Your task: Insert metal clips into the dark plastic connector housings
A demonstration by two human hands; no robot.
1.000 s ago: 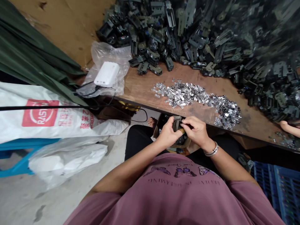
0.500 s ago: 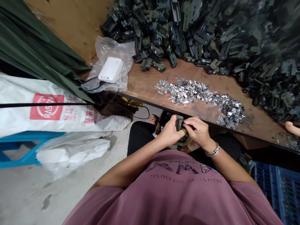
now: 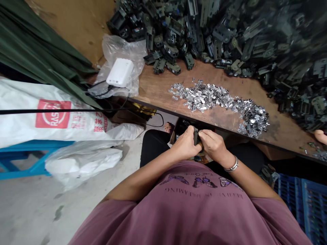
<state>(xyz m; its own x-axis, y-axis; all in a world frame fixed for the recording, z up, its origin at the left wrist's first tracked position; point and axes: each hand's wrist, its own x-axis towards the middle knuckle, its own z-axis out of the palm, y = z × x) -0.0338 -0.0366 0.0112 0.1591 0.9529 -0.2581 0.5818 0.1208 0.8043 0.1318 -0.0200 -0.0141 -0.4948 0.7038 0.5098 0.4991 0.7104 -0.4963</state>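
Note:
My left hand (image 3: 186,144) is closed around a grey-green plastic part (image 3: 196,135), held over my lap just below the table edge. It resembles the pieces heaped on the table, and most of it is hidden by my fingers. My right hand (image 3: 212,144), with a metal bracelet at the wrist, is pinched against the part's right side. Whatever lies between those fingertips is too small to make out. Beneath both hands, an open box (image 3: 172,136) partly shows between my knees.
On the wooden table (image 3: 158,92) lies a pile of small shiny metal-like pieces (image 3: 204,97). Behind it rises a large heap of dark green plastic parts (image 3: 217,37). A white device (image 3: 120,72) rests on clear plastic at left. Another person's hand (image 3: 320,136) shows at the right edge.
The part in my left hand has turned more edge-on, showing a narrower face. My right fingers have shifted slightly left against it. The view has moved a little.

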